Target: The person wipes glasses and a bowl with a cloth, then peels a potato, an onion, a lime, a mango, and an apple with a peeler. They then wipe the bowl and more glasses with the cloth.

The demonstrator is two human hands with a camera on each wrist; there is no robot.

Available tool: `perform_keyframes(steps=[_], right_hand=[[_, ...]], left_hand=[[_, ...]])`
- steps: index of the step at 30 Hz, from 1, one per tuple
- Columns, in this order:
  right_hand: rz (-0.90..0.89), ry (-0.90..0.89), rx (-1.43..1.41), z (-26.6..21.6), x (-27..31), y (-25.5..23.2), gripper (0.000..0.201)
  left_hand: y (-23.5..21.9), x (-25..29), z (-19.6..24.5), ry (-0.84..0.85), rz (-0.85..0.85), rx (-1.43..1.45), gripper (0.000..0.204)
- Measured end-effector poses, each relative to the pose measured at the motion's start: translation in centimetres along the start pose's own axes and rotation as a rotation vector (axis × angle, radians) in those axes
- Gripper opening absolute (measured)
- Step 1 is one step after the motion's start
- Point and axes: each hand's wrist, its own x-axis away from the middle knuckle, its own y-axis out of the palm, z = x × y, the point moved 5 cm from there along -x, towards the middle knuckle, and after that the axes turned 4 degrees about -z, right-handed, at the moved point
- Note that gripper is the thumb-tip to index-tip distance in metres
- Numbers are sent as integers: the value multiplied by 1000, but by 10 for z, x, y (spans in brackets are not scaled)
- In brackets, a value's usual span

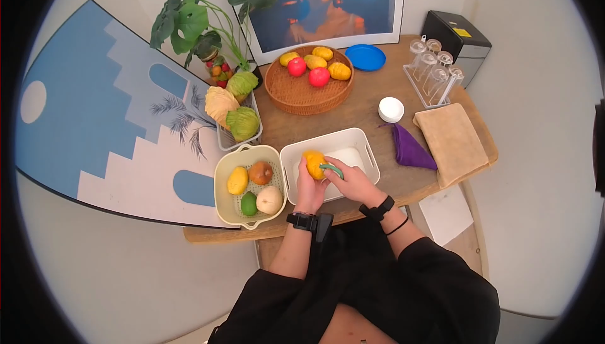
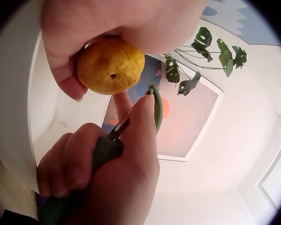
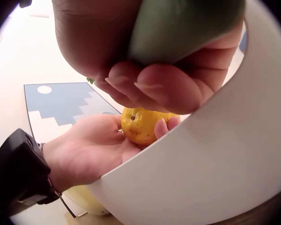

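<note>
A yellow potato-like item (image 1: pixel 314 164) (image 2: pixel 111 66) (image 3: pixel 145 125) with dark specks is gripped by the left hand (image 1: pixel 311 188) (image 2: pixel 117 23) (image 3: pixel 91 152), fingers curled round it. In the right hand (image 1: pixel 353 185) (image 2: pixel 107 168) (image 3: pixel 154 79) is a green-handled peeler (image 1: pixel 332 169) (image 2: pixel 107 151) (image 3: pixel 182 28), its metal blade showing in the left wrist view. Both hands are over a white rectangular basin (image 1: pixel 362 149) (image 3: pixel 196 164). The peeler's head is close to the yellow item; whether they touch I cannot tell.
Left of the basin, a cream basket (image 1: pixel 220 210) holds several fruits or vegetables. Behind stand a round wicker tray (image 1: pixel 309 99) with yellow and red items, and a blue plate (image 1: pixel 367 58). To the right are a white bowl (image 1: pixel 391 110), purple cloth (image 1: pixel 411 149), tan cloth (image 1: pixel 450 142) and glasses (image 1: pixel 436 79).
</note>
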Motion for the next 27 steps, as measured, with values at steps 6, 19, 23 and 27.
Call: perform_keyframes(steps=[6,19,23,27], right_hand=[[-191,130,173,-23,8,-4,64],[-79,-115,452,-13,2,9,71],[-81,-125,482,-18,-2,3,69],[-65,-102,496,-20,-9,-6,63]], left_hand=[[0,-3,2,82,-48,22,44],[7,3,4,37,-56,-20,49],[4,0,0,-13,-57,-4,49],[8,4,3,-33,-27,-84,48]])
